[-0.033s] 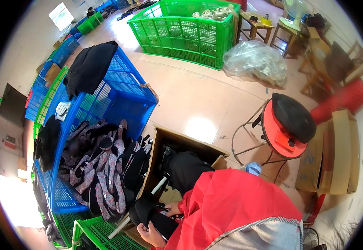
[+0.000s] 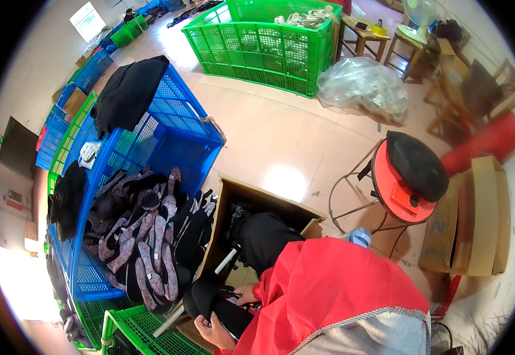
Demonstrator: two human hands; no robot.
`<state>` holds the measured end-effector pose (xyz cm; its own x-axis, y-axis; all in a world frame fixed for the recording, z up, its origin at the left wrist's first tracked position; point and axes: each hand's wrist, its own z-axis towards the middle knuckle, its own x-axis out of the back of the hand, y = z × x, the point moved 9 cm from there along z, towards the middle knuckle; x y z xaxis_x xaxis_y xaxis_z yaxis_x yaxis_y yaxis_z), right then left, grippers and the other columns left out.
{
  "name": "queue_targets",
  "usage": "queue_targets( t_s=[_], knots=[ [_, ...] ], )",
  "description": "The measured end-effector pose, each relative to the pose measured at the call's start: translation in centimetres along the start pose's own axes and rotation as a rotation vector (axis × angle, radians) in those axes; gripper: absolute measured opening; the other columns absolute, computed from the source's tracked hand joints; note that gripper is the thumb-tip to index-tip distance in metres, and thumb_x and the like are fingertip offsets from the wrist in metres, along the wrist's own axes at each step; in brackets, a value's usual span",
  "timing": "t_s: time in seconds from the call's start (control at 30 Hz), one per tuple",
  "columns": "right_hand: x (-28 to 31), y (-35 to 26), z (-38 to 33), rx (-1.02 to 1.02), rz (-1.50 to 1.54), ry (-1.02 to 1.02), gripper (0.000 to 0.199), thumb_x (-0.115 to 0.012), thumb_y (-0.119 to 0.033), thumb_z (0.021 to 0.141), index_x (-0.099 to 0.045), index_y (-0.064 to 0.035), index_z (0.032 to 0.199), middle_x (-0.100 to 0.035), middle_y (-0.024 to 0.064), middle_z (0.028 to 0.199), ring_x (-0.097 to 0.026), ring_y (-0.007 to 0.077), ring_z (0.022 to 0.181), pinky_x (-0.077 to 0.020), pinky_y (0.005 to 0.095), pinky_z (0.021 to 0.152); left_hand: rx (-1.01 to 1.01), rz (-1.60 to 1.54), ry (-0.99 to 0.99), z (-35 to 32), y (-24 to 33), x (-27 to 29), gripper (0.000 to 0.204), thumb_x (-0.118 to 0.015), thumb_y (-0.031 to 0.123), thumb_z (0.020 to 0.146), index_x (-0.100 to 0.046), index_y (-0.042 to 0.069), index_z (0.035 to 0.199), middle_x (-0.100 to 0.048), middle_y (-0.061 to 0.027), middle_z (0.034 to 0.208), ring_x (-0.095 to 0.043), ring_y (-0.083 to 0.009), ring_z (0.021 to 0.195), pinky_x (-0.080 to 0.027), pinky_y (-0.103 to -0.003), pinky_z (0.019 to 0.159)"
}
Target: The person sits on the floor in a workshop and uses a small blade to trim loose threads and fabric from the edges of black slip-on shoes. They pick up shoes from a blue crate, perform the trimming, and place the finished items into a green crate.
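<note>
At the lower middle, a soft black fabric piece (image 2: 232, 319) with a rounded end lies across my lap. It may be a shoe part, but its kind is not clear. My left hand (image 2: 215, 332) is closed on its near edge, thumb on top. Across from it, my right hand (image 2: 247, 294) has its fingers bent together at the piece's other edge; a small pale streak shows by the fingertips, too small to name. Red cloth (image 2: 334, 290) covers my arms and lap. Many black pieces with floral lining (image 2: 148, 248) are heaped to the left.
The heap lies in a blue mesh crate (image 2: 180, 142) with black cloth (image 2: 128, 94) over its rim. An open cardboard box (image 2: 225, 207) stands by my leg, a green crate (image 2: 145, 331) below it. A red-topped stool (image 2: 393, 201) stands right; a large green crate (image 2: 257, 53) is farther off.
</note>
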<state>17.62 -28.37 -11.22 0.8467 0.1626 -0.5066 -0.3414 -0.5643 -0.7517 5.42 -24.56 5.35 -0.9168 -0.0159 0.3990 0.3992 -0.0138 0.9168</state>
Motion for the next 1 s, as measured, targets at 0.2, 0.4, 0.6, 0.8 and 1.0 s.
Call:
queue_targets(
  t_s=[0.2, 0.4, 0.6, 0.8, 1.0],
  knots=[
    [-0.9, -0.3, -0.2, 0.0, -0.04, -0.004, 0.02, -0.071, -0.028, 0.084, -0.063, -0.0107, 0.091, -0.059, -0.0023, 0.064, -0.047, 0.0062, 0.046, -0.0354, 0.022, 0.042, 0.009, -0.078, 0.03, -0.6, -1.0, 1.2, 0.018, -0.065, 0.003, 0.086, -0.051, 0.001, 0.097, -0.047, 0.001, 0.086, -0.043, -0.0066, 0.073, -0.038, -0.021, 0.064],
    [-1.4, -1.8, -1.7, -0.028, -0.032, -0.005, 0.019, -0.071, -0.028, 0.085, -0.063, -0.011, 0.089, -0.058, -0.0034, 0.064, -0.047, 0.0056, 0.047, -0.0345, 0.0212, 0.043, 0.034, -0.143, 0.009, -0.9, -0.1, 1.2, 0.019, -0.065, 0.0, 0.085, -0.05, 0.002, 0.096, -0.048, 0.0021, 0.081, -0.043, -0.0042, 0.069, -0.036, -0.019, 0.061],
    [-1.5, -0.5, -0.6, -0.016, 0.043, -0.056, 0.016, -0.072, -0.023, 0.082, -0.063, -0.012, 0.09, -0.062, -0.0019, 0.068, -0.051, 0.0064, 0.051, -0.0342, 0.0209, 0.043, 0.039, -0.209, 0.013, -1.0, 0.3, 1.3, 0.02, -0.064, -0.005, 0.085, -0.049, 0.002, 0.096, -0.053, 0.0004, 0.081, -0.047, -0.0047, 0.07, -0.039, -0.018, 0.063],
    [-1.3, -0.7, -0.9, -0.031, -0.039, -0.034, 0.017, -0.07, -0.021, 0.083, -0.062, -0.011, 0.094, -0.062, -0.0009, 0.068, -0.051, 0.0066, 0.051, -0.0355, 0.0211, 0.043, 0.044, -0.223, 0.003, -0.9, -0.6, 1.4, 0.02, -0.064, -0.005, 0.085, -0.049, 0.001, 0.097, -0.051, 0.0005, 0.081, -0.047, -0.0046, 0.07, -0.039, -0.018, 0.063],
    [-1.1, -0.7, -0.8, -0.011, -0.021, -0.019, 0.018, -0.071, -0.021, 0.082, -0.062, -0.0105, 0.094, -0.062, 0.0, 0.068, -0.052, 0.0068, 0.051, -0.0358, 0.0212, 0.043, 0.025, -0.213, 0.008, -0.9, 0.0, 1.2, 0.02, -0.064, -0.006, 0.085, -0.049, 0.001, 0.096, -0.051, 0.0006, 0.082, -0.047, -0.0048, 0.07, -0.039, -0.018, 0.063]
  ],
)
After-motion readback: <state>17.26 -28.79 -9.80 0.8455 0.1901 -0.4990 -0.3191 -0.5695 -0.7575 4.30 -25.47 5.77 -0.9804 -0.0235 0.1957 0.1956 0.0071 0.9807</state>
